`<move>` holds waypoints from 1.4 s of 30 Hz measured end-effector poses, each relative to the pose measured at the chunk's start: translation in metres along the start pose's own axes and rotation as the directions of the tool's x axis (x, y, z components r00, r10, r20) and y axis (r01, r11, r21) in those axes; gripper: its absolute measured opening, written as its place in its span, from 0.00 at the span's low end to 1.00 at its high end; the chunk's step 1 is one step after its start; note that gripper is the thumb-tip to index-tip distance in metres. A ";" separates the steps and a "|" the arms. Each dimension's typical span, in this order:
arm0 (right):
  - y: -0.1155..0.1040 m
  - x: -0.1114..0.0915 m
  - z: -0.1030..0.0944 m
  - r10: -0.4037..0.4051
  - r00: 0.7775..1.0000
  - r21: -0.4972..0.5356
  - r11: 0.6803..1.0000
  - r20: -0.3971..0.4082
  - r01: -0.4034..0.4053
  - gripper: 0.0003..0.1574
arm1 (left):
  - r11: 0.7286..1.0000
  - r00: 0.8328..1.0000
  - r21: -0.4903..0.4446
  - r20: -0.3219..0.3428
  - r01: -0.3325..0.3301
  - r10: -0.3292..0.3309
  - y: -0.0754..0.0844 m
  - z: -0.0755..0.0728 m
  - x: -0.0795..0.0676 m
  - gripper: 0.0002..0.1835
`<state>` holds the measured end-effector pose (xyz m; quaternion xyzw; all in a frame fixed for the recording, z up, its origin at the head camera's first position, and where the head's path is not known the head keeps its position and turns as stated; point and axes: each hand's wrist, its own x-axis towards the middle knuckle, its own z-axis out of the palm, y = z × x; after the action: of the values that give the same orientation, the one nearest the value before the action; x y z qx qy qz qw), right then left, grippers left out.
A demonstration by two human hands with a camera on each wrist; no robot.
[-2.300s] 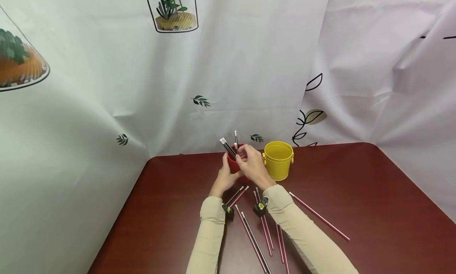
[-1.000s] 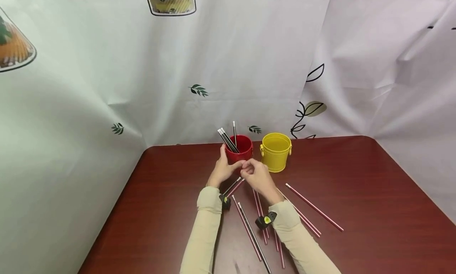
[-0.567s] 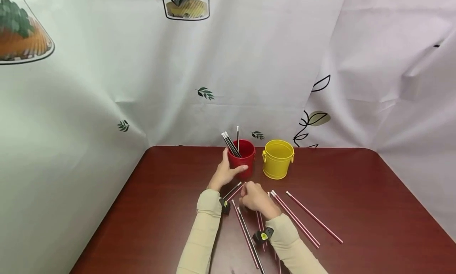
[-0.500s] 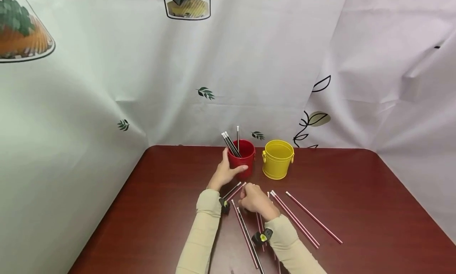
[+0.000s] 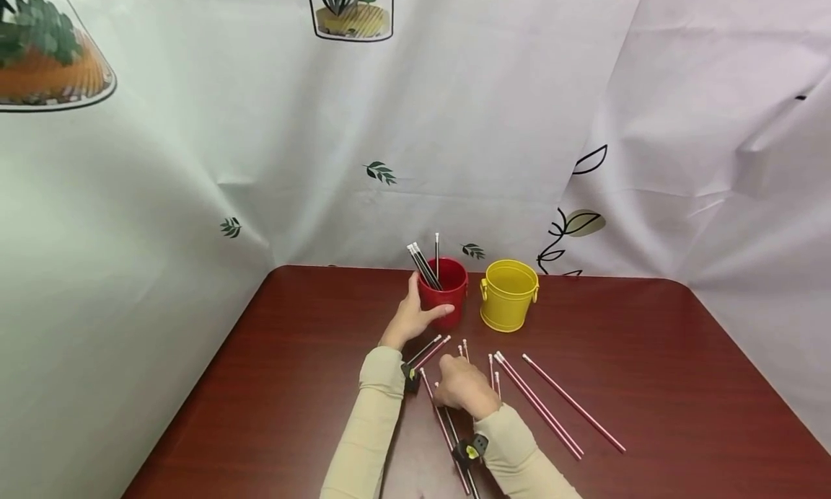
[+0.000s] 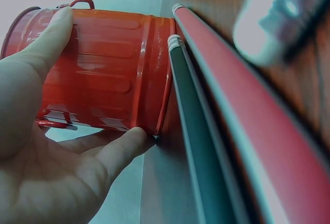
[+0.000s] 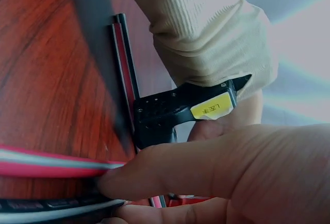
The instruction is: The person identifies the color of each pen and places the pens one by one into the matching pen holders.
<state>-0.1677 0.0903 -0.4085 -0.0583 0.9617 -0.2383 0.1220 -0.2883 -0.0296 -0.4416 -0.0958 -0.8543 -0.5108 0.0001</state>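
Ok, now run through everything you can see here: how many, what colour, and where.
Table: one, reddish brown, across the lower half.
Backdrop: count unclear, white with plant prints, behind the table.
Red bucket: one, red, far side of the table.
Yellow bucket: one, yellow, right of the red bucket.
Black pencils: at least five, black, three or more in the red bucket, two on the table.
Red pencils: about nine, some partly hidden, red, on the table.
Wrist cameras: two, black, one per wrist.
Sleeves: two, cream, on both arms.
Hands: two, bare, left hand holding the red bucket, right hand among the table pencils.
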 end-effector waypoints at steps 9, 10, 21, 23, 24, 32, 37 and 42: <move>0.006 -0.003 -0.003 0.063 0.997 -0.022 0.998 -0.053 -0.064 0.08 | 1.000 0.999 -0.004 0.041 -0.020 0.020 0.008 0.013 0.008 0.55; 0.007 -0.004 -0.003 0.064 0.996 -0.025 0.998 -0.056 -0.065 0.08 | 1.000 0.999 -0.002 0.044 -0.022 0.023 0.008 0.013 0.008 0.55; 0.008 -0.001 -0.010 0.062 0.994 0.050 0.997 -0.091 -0.057 0.10 | 0.999 0.999 -0.042 0.017 -0.029 0.029 0.006 0.008 0.002 0.54; 0.006 0.001 -0.011 0.063 0.993 0.064 0.996 -0.103 -0.056 0.12 | 0.999 1.000 -0.046 0.010 -0.029 0.029 0.004 0.003 0.000 0.54; 0.005 0.002 -0.012 0.064 0.992 0.073 0.996 -0.108 -0.056 0.14 | 0.999 1.000 -0.047 0.007 -0.027 0.027 0.003 0.001 0.000 0.54; -0.003 0.004 -0.016 0.114 0.986 0.131 0.987 -0.120 -0.098 0.25 | 0.999 1.000 -0.040 0.016 -0.018 0.019 -0.007 -0.011 -0.001 0.54; -0.009 0.004 -0.019 0.073 0.990 0.189 0.981 -0.121 -0.049 0.25 | 0.999 1.000 -0.041 0.001 -0.004 0.004 -0.009 -0.018 -0.004 0.54; -0.011 0.005 -0.023 0.046 0.987 0.234 0.972 -0.157 -0.008 0.24 | 0.999 1.000 -0.042 0.001 -0.006 0.006 -0.010 -0.023 -0.006 0.53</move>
<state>-0.1775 0.0895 -0.3846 -0.0111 0.9346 -0.3516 0.0529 -0.2867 -0.0555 -0.4402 -0.0988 -0.8432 -0.5284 -0.0008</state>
